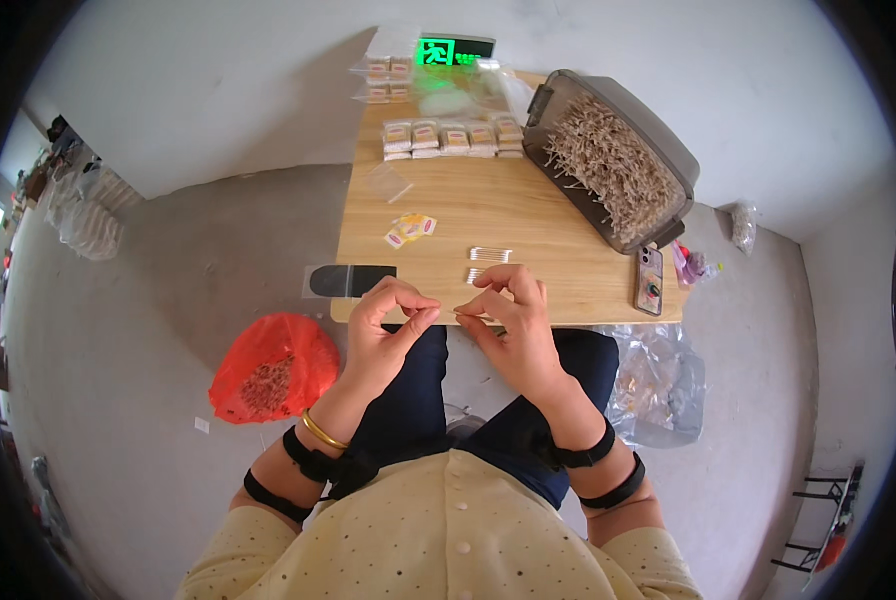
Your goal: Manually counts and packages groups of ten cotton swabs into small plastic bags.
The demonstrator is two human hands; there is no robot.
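Observation:
Just over the table's front edge, my left hand (393, 325) and my right hand (513, 330) face each other, thumb and forefinger of each pinched together. Between the fingertips there seems to be a thin cotton swab, mostly covered by the fingers. Beyond my right hand a row of cotton swabs (490, 254) lies side by side. A second small group of swabs (476, 275) is partly hidden by that hand. Left of the swabs are several yellow and white printed cards (411, 230). A clear plastic bag with a dark insert (353, 281) lies near my left hand.
A grey bin (690, 165) full of loose swabs lies tilted at the right, near a phone (649, 280). Packed swab bundles (453, 138) line the back of the wooden table (468, 190). On the floor are a red bag (313, 350) and a clear bag (668, 425).

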